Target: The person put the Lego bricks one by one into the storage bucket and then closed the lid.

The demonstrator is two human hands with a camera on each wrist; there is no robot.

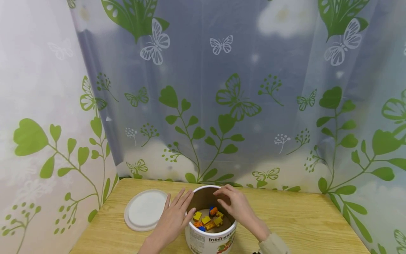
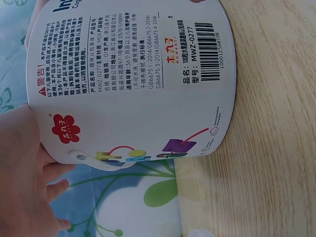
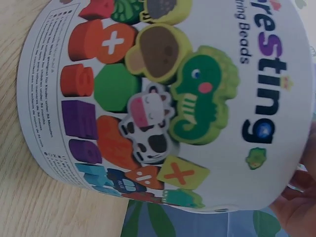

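Note:
A white round tub [image 1: 210, 240] with printed sides stands upright on the table near its front edge. Inside lie several yellow, orange and blue blocks [image 1: 206, 220]. My left hand [image 1: 174, 217] is spread at the tub's left rim, its fingers mostly straight. In the left wrist view, that hand [image 2: 22, 168] lies against the tub's upper side, beside the printed label [image 2: 123, 54]. Over the right rim, my right hand [image 1: 238, 204] has loosely bent fingers reaching above the opening, with no block seen between them. The right wrist view shows the tub's colourful pictures [image 3: 153, 98] and part of the right hand [image 3: 296, 197].
A round white lid [image 1: 146, 210] lies flat on the wooden table [image 1: 285, 218], left of the tub. Behind the table hangs a curtain [image 1: 203, 106] with green leaves and butterflies. Another patterned sheet [image 1: 41, 106] borders the left side.

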